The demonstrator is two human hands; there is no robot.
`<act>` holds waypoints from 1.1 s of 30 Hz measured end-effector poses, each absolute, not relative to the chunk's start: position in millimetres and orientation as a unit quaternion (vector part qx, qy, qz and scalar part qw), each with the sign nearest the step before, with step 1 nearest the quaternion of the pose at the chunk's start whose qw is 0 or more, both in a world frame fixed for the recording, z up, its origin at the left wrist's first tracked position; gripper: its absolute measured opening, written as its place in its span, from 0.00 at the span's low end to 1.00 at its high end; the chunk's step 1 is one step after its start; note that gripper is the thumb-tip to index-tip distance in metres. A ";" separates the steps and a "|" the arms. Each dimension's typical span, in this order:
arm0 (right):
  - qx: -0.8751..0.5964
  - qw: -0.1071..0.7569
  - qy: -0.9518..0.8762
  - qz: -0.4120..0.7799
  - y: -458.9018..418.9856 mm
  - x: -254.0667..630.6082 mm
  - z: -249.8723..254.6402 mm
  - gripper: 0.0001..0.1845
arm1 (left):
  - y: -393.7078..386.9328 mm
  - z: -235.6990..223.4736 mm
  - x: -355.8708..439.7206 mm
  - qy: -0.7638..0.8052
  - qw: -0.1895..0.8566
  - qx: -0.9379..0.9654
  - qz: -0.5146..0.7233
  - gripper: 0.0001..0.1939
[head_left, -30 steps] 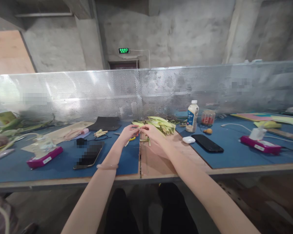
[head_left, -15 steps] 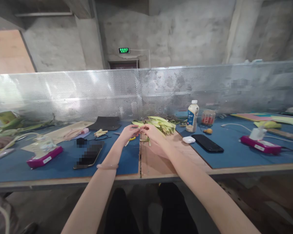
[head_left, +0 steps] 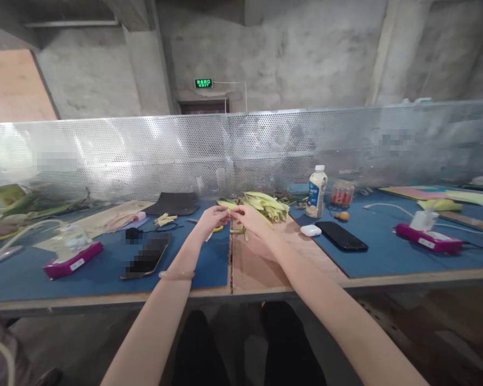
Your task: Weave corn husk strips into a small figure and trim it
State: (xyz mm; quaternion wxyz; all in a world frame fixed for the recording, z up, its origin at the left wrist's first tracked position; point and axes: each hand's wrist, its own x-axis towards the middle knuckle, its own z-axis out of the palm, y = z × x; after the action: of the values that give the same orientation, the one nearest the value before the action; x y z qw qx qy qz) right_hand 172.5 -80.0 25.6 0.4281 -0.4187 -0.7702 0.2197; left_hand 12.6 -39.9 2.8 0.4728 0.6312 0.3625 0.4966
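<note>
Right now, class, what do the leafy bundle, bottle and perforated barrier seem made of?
Leafy bundle: apparently matte plant husk, given its layered green look. Bottle: probably smooth plastic, judging by cap and shape. Barrier: likely shiny metal, given bright reflections.

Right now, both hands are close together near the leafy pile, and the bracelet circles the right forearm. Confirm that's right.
Wrong arm: the head view shows the bracelet around the left forearm. The left hand and right hand are close together near the leafy pile.

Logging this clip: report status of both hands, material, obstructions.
Left bare hand, right bare hand: fingertips together, anything pinched too small to identify. Pale-green leafy pile just beyond right hand. Curved yellow handle beside left hand, apparently not blocking.
</note>
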 end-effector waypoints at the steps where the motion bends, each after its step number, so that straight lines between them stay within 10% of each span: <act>1: -0.419 0.430 -0.769 0.220 -79.1 172.3 24.9 0.10 | -39.6 2.7 12.5 0.362 0.473 0.631 0.497 0.13; 33: -0.426 0.430 -0.788 0.115 -81.0 174.8 27.5 0.10 | -50.6 9.2 18.2 0.364 0.499 0.604 0.504 0.12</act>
State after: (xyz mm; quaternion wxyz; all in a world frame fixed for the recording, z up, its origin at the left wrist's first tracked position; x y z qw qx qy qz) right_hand 174.8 -81.0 27.5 0.4299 -0.4259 -0.7877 0.1150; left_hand 18.2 -50.6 9.2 0.4987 0.6038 0.3643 0.5040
